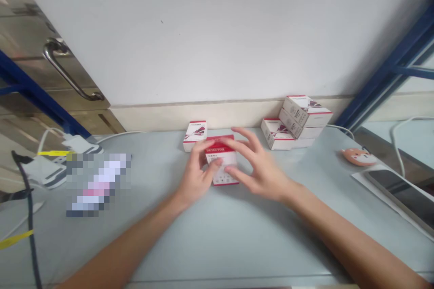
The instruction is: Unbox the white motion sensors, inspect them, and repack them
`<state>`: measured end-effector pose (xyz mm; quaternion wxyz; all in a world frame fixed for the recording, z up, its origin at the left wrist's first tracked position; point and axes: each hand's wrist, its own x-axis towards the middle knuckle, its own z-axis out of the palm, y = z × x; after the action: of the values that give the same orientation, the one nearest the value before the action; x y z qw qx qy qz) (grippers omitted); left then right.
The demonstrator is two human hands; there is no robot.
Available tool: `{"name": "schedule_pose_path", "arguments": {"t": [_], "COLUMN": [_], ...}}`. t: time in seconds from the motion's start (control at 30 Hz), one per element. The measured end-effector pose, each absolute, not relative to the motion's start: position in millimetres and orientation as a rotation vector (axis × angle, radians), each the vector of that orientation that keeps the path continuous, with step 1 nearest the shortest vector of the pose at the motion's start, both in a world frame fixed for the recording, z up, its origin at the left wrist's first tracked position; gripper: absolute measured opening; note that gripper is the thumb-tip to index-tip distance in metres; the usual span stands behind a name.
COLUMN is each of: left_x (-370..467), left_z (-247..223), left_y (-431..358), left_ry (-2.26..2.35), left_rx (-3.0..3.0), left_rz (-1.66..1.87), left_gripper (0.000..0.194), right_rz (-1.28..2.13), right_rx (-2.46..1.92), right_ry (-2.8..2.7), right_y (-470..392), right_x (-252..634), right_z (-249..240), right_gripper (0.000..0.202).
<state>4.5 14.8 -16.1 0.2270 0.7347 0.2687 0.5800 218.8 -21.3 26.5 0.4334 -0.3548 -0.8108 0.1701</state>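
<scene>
A small red and white box (222,169) with "DETECTOR" printed on it stands on the grey-blue table, between my two hands. My left hand (197,174) grips its left side, thumb on the front face and fingers at the top edge. My right hand (259,165) is at the box's right side with its fingers spread, the index fingertip near the top edge and the thumb by the front face. Just behind, a similar white box (195,133) lies near the wall.
Several similar boxes (305,119) are stacked at the back right. An orange animal-face case (359,156) and a dark phone-like device (403,194) lie on the right. White adapters (79,144), cables and a pixelated object (98,185) are at the left. Blue metal frames flank the table.
</scene>
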Motion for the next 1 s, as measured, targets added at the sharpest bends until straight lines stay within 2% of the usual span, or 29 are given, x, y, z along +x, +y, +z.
{"name": "schedule_pose_path", "arguments": {"t": [0.07,0.1,0.17,0.2,0.33,0.43,0.53,0.7,1.0], "left_x": [6,5,-1,-6,-31,-45,-50,-51,-60], "left_z": [-15,-14,-9,-6,1,-4,-14,-19,-19], "left_y": [21,24,30,33,45,54,60,63,70], "left_ry": [0.873,0.918,0.996,1.053,1.502,1.7,1.704,1.666,1.565], "left_rx": [1.824,1.759,1.795,1.883,2.286,2.328,2.314,2.288,2.255], "left_rz": [1.657,1.657,1.594,1.565,1.435,1.188,1.009,0.985,1.069], "left_gripper": [0.037,0.036,0.035,0.034,0.03,0.047,0.058,0.06,0.058], "right_rz": [0.606,0.725,0.812,0.752,0.101,-0.197,-0.09,0.261,0.257], "right_rx": [-0.999,-1.038,-1.099,-1.146,-1.332,-1.317,-1.202,-1.247,-1.349], "right_ry": [-2.004,-1.979,-1.91,-1.878,-1.816,-1.929,-2.149,-2.248,-2.154], "right_y": [-18,-16,-11,-8,-1,1,1,14,61], "right_x": [219,218,217,218,222,223,218,198,149], "right_z": [13,7,-2,-4,-1,0,-8,-18,-16], "right_gripper": [0.089,0.093,0.089,0.086,0.069,0.055,0.055,0.058,0.058]}}
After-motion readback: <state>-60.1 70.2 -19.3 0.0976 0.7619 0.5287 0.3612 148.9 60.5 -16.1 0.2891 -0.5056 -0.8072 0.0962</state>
